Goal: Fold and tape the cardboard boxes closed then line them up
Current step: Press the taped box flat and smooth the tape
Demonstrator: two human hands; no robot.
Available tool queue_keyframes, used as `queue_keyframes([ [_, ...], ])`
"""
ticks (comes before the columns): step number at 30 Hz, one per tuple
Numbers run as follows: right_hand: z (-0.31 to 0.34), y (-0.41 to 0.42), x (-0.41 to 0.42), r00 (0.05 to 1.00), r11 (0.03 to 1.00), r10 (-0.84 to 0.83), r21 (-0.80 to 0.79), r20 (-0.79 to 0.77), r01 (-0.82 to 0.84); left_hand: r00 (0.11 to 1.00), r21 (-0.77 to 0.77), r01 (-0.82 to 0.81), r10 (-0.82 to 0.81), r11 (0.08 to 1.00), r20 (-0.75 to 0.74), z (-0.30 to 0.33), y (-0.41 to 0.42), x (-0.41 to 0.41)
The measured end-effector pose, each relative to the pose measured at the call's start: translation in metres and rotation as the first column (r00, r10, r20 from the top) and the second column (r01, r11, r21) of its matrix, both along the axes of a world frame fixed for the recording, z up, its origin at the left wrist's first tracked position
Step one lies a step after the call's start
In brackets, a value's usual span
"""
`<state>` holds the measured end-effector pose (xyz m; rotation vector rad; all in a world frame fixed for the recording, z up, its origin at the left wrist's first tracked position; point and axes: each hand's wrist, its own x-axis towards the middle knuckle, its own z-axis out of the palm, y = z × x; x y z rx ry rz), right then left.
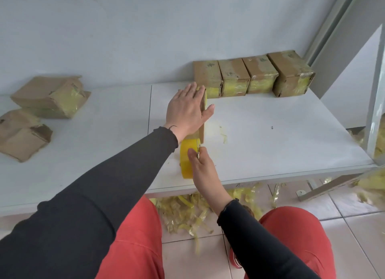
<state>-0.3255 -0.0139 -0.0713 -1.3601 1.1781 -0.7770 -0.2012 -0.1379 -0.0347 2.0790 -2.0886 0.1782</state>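
Four taped cardboard boxes [253, 76] stand touching in one row against the wall at the far right of the white table [270, 137]. One box in work [202, 120] lies at table centre, just before the row's left end; contents not visible. Flattened boxes [41, 112], count unclear, lie in a loose heap far left. One yellow tape roll [186, 159] stands on edge, touching the box's near end. Left hand [187, 109]: fingers straight, pressed flat on the box. Right hand [203, 166]: pinching the tape at the roll. Tape scraps [187, 212] litter the floor.
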Motion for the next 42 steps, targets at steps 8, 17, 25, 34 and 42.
queue_keyframes([
  [8,0.009,0.007,-0.005,0.992,0.993,-0.023,0.12,0.124,0.008,0.626,-0.186,0.004,-0.147,0.983,-0.766,0.035,0.021,0.021],
  [17,0.011,-0.009,-0.035,0.981,0.991,0.137,0.02,-0.138,-0.135,0.148,0.254,-0.101,0.267,0.962,-0.952,-0.041,0.127,-0.008],
  [25,0.037,-0.06,-0.066,0.668,0.82,-0.034,-0.403,-0.743,-0.406,-0.017,0.169,-0.151,0.168,0.974,-0.986,-0.048,0.127,-0.016],
  [34,0.031,-0.079,-0.045,0.488,0.687,-0.124,-0.43,-0.864,-0.586,-0.122,0.181,-0.189,0.16,0.965,-0.98,-0.05,0.123,-0.016],
  [42,0.035,-0.087,-0.036,0.312,0.647,-0.217,-0.376,-0.925,-0.663,-0.133,0.159,-0.205,0.134,0.966,-0.982,-0.049,0.115,-0.017],
])
